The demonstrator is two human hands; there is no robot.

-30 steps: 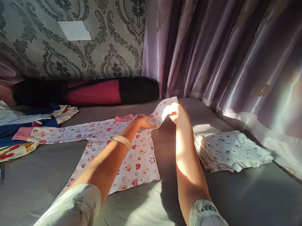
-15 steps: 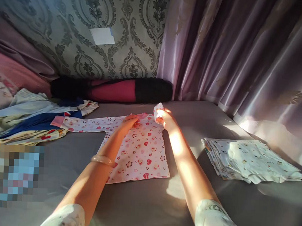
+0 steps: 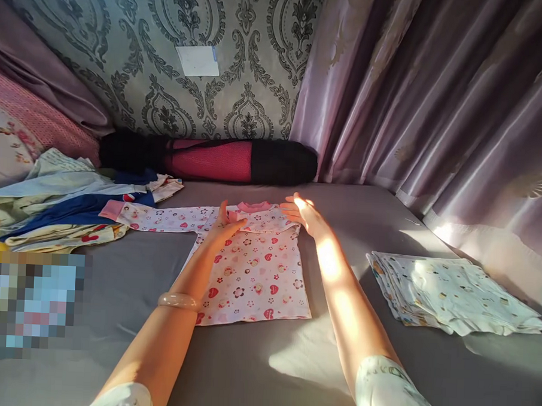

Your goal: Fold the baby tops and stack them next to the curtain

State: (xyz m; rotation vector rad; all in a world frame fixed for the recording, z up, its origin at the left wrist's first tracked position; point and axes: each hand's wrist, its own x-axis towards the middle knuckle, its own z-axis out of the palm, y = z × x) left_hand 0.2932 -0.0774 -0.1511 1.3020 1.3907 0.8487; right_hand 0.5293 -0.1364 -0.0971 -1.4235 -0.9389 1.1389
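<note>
A white long-sleeved top point(image 3: 259, 274) with pink and red prints and a pink collar lies flat on the grey bedding. One sleeve stretches out to the left, its pink cuff by the clothes pile; the other lies folded across the chest. My left hand point(image 3: 227, 225) is over the upper left of the top, thumb raised and apart from the fingers, grasping nothing. At the top's right shoulder, my right hand point(image 3: 304, 215) has its fingers stretched out at the folded sleeve's edge, with nothing held.
Loose clothes point(image 3: 73, 200) are heaped on the left. A folded stack of printed white cloth point(image 3: 456, 292) lies on the right. A black and red roll point(image 3: 210, 158) rests along the patterned wall, and purple curtains point(image 3: 370, 93) hang at the right.
The right sleeve, raised in my right hand before, now lies across the top. My right hand has let go and its fingers have straightened. My left hand has moved slightly left, thumb now up.
</note>
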